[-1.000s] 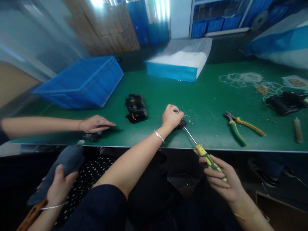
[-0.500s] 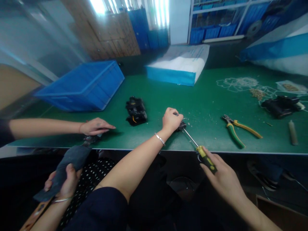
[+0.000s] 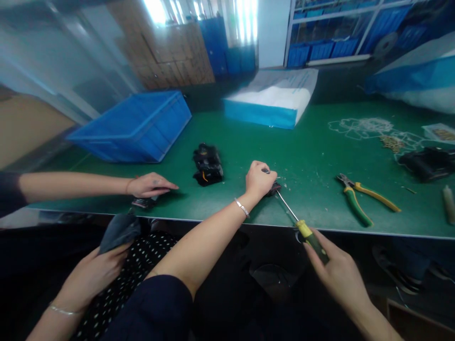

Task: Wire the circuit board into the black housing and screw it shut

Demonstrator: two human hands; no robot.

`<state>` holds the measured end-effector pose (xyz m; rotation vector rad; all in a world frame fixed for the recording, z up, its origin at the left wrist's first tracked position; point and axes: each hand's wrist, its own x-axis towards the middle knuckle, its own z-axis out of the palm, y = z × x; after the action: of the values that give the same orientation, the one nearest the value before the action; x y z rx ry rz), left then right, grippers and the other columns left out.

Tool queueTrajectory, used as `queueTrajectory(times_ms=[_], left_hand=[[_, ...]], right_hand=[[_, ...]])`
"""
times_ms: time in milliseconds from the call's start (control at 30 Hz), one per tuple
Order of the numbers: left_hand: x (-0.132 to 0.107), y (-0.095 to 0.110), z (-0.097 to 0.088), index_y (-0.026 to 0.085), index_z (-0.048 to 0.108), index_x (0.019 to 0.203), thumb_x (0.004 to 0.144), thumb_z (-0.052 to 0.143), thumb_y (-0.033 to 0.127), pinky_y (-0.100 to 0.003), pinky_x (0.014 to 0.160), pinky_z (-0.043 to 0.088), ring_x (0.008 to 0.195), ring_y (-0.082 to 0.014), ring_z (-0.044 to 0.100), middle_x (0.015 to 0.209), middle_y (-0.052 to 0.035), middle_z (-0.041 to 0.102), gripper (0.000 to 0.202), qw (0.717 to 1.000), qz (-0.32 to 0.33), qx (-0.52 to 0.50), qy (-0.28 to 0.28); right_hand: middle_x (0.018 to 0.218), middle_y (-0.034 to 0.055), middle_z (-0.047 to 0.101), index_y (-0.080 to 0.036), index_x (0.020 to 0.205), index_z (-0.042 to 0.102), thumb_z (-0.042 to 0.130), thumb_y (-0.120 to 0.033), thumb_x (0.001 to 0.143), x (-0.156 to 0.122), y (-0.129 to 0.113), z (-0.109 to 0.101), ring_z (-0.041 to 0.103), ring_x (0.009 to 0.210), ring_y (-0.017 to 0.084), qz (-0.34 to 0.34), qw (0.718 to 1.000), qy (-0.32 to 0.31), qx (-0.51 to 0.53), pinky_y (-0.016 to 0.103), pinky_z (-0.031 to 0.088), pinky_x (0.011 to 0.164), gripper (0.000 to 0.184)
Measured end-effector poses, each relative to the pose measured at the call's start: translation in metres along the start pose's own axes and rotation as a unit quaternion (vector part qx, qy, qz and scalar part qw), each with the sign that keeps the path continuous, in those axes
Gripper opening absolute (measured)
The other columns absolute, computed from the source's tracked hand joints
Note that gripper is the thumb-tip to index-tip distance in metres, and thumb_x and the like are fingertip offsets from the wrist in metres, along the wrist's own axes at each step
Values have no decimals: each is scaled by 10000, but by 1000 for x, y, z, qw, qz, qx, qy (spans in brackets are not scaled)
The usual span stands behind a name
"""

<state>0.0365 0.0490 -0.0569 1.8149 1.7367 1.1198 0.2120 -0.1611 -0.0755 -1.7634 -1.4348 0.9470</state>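
Note:
My left hand (image 3: 260, 181) is closed on a small dark part (image 3: 274, 189), pressing it to the green tabletop near its front edge. Most of that part is hidden under my fingers. In my right hand (image 3: 337, 263) is a screwdriver (image 3: 304, 230) with a yellow and dark green handle. Its metal shaft slants up and left, and the tip meets the dark part. Left of my hands lies a black device or housing (image 3: 208, 165) with an orange mark. A pair of pliers (image 3: 355, 192) with green and yellow handles rests to the right.
At left, a co-worker's hand (image 3: 151, 185) lies over a small part; the other hand (image 3: 95, 270) grips a dark grey wrapped tool (image 3: 120, 232). A blue bin (image 3: 142, 135), a white-and-blue bag (image 3: 263, 113), tangled string (image 3: 366, 127), brass-coloured pieces (image 3: 392, 143) and another black device (image 3: 426, 163) are on the table.
The whole view has shifted, so things sit slightly further right. My hands and screwdriver keep their hold. The co-worker's tool hand has shifted its position and the tool shows less.

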Motion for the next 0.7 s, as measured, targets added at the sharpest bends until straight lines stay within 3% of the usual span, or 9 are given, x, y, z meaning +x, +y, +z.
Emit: queueTrajectory(times_ms=[100, 167, 233, 300, 400, 467, 533, 600, 700], left_hand=[[2, -1, 1, 197, 531, 601, 686, 601, 216, -254, 723, 443, 759, -130, 555, 865, -2, 562, 112, 1000, 9, 0, 0], [2, -2, 1, 197, 530, 601, 683, 601, 214, -255, 728, 444, 757, -131, 554, 858, -2, 560, 110, 1000, 17, -5, -1], [3, -3, 2, 196, 527, 598, 680, 600, 210, -256, 731, 446, 754, -130, 552, 853, -3, 556, 110, 1000, 23, -8, -2], [3, -4, 2, 195, 522, 595, 680, 598, 209, -255, 732, 447, 750, -129, 549, 847, -5, 550, 115, 1000, 27, -12, 0], [2, -5, 3, 194, 518, 594, 676, 598, 206, -255, 729, 445, 742, -128, 544, 838, -5, 543, 115, 999, 34, -21, 2], [2, -5, 3, 194, 516, 592, 672, 596, 200, -254, 726, 443, 740, -128, 541, 833, -5, 540, 113, 999, 35, -24, 4], [3, -5, 2, 194, 513, 589, 671, 593, 198, -254, 724, 443, 739, -128, 540, 828, -5, 538, 115, 999, 32, -26, 5], [3, -5, 2, 194, 511, 591, 673, 592, 200, -253, 726, 443, 741, -128, 539, 825, -5, 538, 116, 999, 33, -27, 5], [2, -6, 3, 195, 512, 598, 678, 589, 200, -252, 737, 443, 750, -128, 542, 827, -6, 541, 112, 999, 46, -28, 4]], right_hand=[[1041, 60, 638, -360, 1296, 531, 520, -334, 882, 1, 2, -11, 590, 747, 199, -126, 945, 118, -277, 292, 401, 606, 415], [1127, 50, 627, -382, 1306, 512, 527, -337, 881, 2, 3, -17, 599, 887, 239, -135, 937, 134, -294, 335, 409, 718, 428], [1159, 58, 623, -337, 1321, 505, 599, -426, 825, 5, 2, -20, 586, 978, 262, -86, 972, 102, -191, 352, 418, 797, 512], [1099, 83, 653, -259, 1321, 508, 560, -544, 815, 6, 1, -20, 595, 952, 257, 13, 1000, 7, -9, 347, 444, 780, 583], [931, 121, 685, -147, 1146, 620, 321, -615, 893, 6, -2, -17, 596, 726, 212, 163, 949, -142, 229, 317, 455, 618, 611], [889, 121, 677, -129, 1014, 655, 310, -591, 907, 5, -2, -14, 578, 678, 195, 180, 936, -162, 256, 315, 453, 605, 587], [920, 100, 668, -155, 1025, 651, 458, -534, 877, 3, 1, -11, 592, 771, 213, 105, 977, -88, 166, 342, 466, 715, 450], [981, 78, 653, -211, 1104, 638, 587, -444, 826, 1, 6, -8, 581, 899, 240, -26, 998, 53, 7, 383, 439, 843, 366], [1004, 60, 639, -276, 1111, 656, 615, -291, 822, -2, 11, -6, 569, 960, 235, -190, 940, 209, -191, 378, 414, 902, 292]])
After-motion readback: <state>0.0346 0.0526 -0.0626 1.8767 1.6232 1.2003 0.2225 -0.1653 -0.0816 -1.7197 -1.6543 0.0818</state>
